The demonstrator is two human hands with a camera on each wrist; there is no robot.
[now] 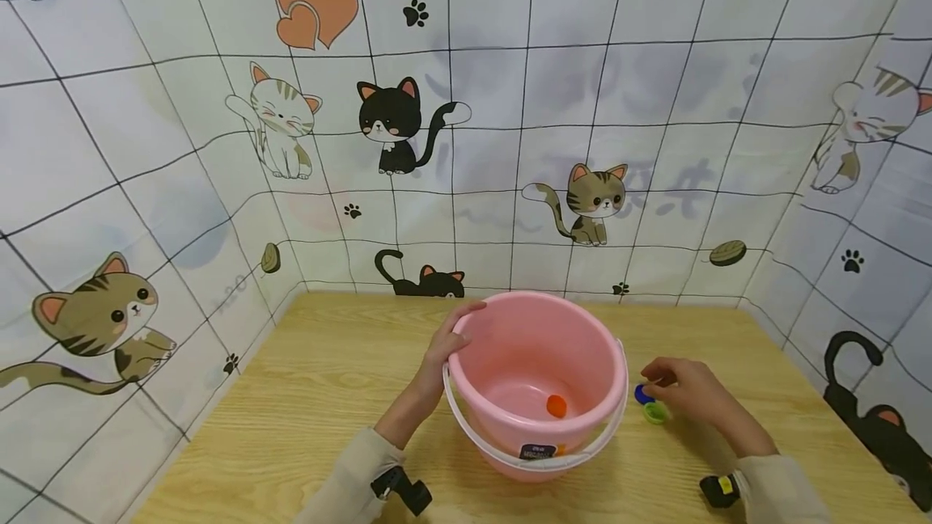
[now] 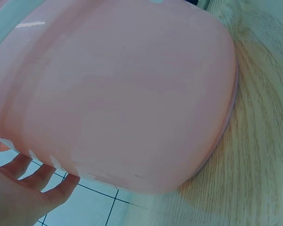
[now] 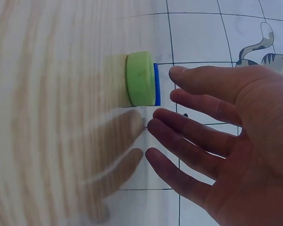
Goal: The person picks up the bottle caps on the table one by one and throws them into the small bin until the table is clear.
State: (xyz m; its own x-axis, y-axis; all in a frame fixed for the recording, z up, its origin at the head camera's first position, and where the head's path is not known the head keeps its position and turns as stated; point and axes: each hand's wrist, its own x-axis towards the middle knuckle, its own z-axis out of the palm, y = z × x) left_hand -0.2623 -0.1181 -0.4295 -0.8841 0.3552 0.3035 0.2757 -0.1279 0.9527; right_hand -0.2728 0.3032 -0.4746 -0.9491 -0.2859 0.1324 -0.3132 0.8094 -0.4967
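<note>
A pink bucket (image 1: 502, 419) with a white handle stands on the wooden table, its mouth tilted toward the head camera. My left hand (image 1: 444, 346) grips its left rim; in the left wrist view the bucket's outer wall (image 2: 132, 94) fills most of the picture, and that hand's fingers (image 2: 61, 190) lie against it. Inside the bucket is a small round orange piece (image 1: 557, 406). To the right, my right hand (image 1: 688, 390) hovers beside a blue cap (image 1: 642, 394) and a light green cap (image 1: 655, 412). Its fingers are spread and hold nothing in the right wrist view, just apart from the green cap (image 3: 140, 79).
Cloth with a grid and cartoon cats (image 1: 488, 160) hangs behind and along both sides of the table (image 1: 320, 395). The bucket's white handle (image 1: 535, 463) hangs down across its front. Each wrist wears a black camera mount (image 1: 400, 490).
</note>
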